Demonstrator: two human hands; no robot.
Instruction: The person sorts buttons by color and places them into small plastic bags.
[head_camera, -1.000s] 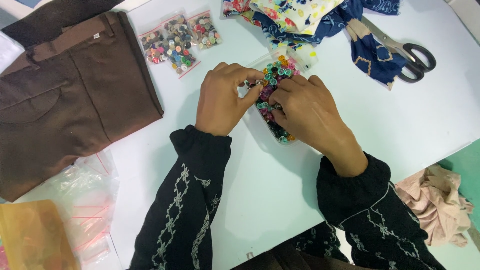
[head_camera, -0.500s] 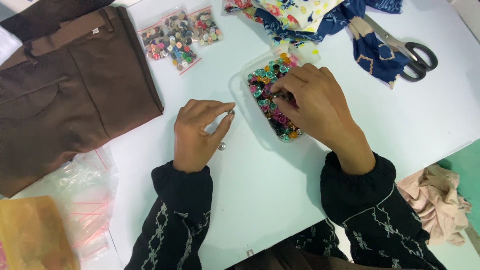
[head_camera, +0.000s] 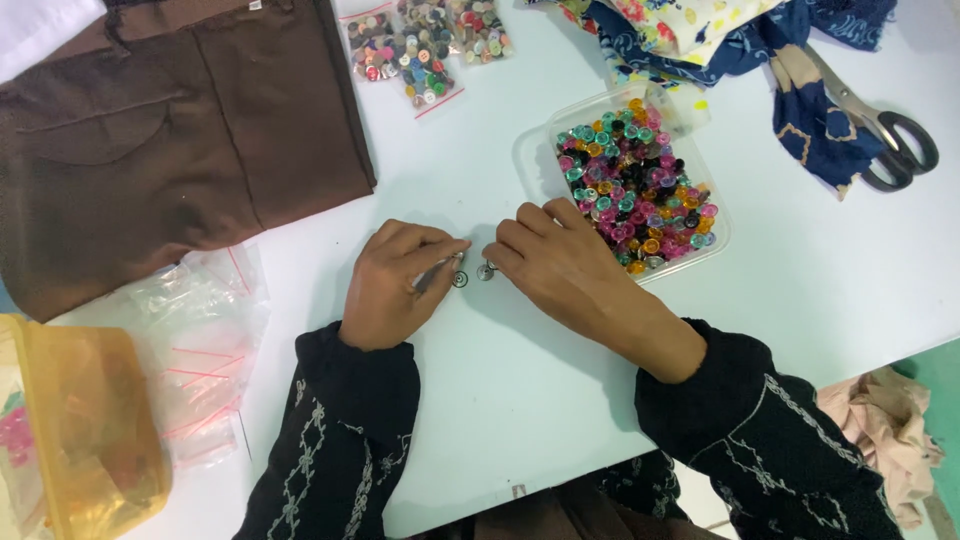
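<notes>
A: Since half a second back, your right hand (head_camera: 560, 255) has left the clear tray of coloured buttons (head_camera: 640, 195) and come down to the white table (head_camera: 800, 300), meeting your left hand (head_camera: 395, 280) near centre.

B: Grip on the left?

A: Head view: left fingers curled, thumb and forefinger pinched on a thin dark sliver, too small to tell what. Its tip sits at a small round button (head_camera: 460, 279) lying flat on the table.

B: And the right?

A: Fingers bent, not closed on anything. Fingertips rest at a second small button (head_camera: 485, 270), just beside the first, at its 3 o'clock. Whether the two buttons touch, cannot tell.

B: Tray position?

A: At 1 o'clock from your right hand, its near corner just beside your knuckles.

B: Surroundings?

A: Brown garment (head_camera: 170, 130) at 10 o'clock from your left hand, well apart. Small bags of mixed buttons (head_camera: 425, 50) at 12 o'clock. Scissors (head_camera: 880, 120) at 2 o'clock from the tray, lying on blue patterned cloth (head_camera: 800, 110). Empty clear bags (head_camera: 200, 340) at 9 o'clock of your left sleeve, a yellow pouch (head_camera: 85, 420) beyond them. Pink cloth (head_camera: 880, 430) at 4 o'clock, off the table edge.
</notes>
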